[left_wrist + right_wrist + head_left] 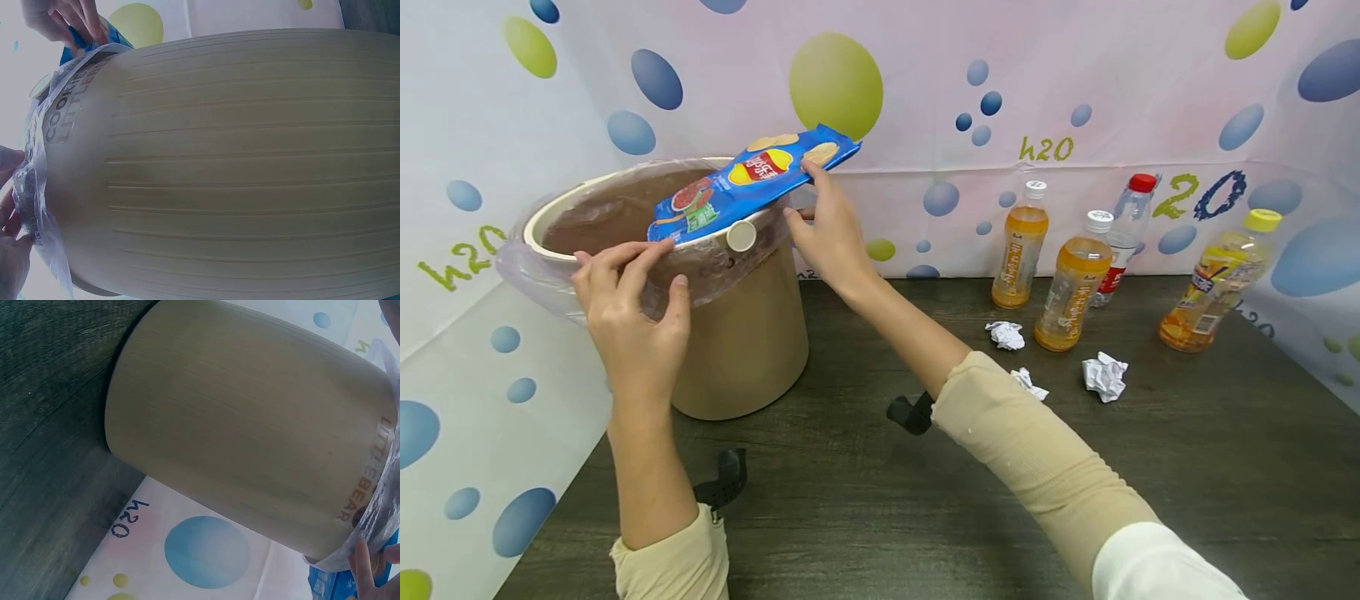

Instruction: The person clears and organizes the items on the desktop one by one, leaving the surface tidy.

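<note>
A tan trash can with a clear plastic liner folded over its rim stands at the left. Across the rim slants a blue chip bag, its lower end over the opening. My right hand pinches the bag's upper right end, and in the right wrist view the bag shows beside the rim. My left hand grips the near left rim, fingers bent over the edge and thumb on the outer side. Liner plastic lies bunched by its fingers in the left wrist view.
On the dark table stand two orange drink bottles, a red-capped bottle and a yellow-capped bottle. Crumpled white paper balls lie in front. A dotted backdrop rises behind.
</note>
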Action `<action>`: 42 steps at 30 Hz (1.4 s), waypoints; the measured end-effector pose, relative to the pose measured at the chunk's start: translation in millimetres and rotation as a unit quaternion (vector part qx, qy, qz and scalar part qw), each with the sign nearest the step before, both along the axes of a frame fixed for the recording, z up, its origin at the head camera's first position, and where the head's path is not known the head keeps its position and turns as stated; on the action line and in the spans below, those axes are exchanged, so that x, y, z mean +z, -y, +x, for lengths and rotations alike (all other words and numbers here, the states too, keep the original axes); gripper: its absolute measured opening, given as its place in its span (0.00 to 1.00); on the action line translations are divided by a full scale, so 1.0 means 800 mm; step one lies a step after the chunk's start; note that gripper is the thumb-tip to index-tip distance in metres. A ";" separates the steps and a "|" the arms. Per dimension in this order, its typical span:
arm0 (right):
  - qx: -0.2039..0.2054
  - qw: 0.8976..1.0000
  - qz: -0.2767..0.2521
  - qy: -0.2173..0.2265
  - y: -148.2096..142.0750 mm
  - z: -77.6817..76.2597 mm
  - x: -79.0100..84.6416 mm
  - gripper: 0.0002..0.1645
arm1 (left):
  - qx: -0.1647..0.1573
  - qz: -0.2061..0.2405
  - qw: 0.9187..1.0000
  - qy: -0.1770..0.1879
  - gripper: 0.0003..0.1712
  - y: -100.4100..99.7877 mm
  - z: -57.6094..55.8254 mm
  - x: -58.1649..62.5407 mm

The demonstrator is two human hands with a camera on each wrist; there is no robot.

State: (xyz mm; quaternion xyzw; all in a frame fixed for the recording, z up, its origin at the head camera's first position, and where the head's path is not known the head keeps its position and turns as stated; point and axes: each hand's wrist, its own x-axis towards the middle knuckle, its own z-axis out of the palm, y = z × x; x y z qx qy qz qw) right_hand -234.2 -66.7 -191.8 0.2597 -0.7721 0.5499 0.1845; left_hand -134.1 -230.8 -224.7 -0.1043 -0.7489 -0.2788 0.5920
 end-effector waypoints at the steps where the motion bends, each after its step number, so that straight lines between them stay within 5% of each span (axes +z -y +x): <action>1: -0.001 1.000 0.010 -0.003 0.000 0.000 -0.002 0.36 | 0.000 0.001 1.000 0.001 0.15 0.000 -0.001 -0.001; 11: 0.018 0.994 0.088 -0.058 -0.001 0.003 -0.010 0.36 | -0.005 0.003 1.000 -0.004 0.14 0.000 -0.001 -0.001; 22: 0.032 0.991 0.091 -0.094 -0.005 0.008 -0.013 0.38 | -0.002 0.002 1.000 -0.011 0.16 0.002 -0.004 -0.004; 30: 0.052 0.995 0.044 -0.067 -0.027 0.011 -0.022 0.37 | -0.004 0.004 1.000 -0.010 0.16 0.002 -0.005 -0.004; 42: 0.010 0.997 0.074 0.008 -0.107 0.016 -0.049 0.32 | -0.002 0.001 1.000 -0.012 0.17 0.001 -0.003 -0.004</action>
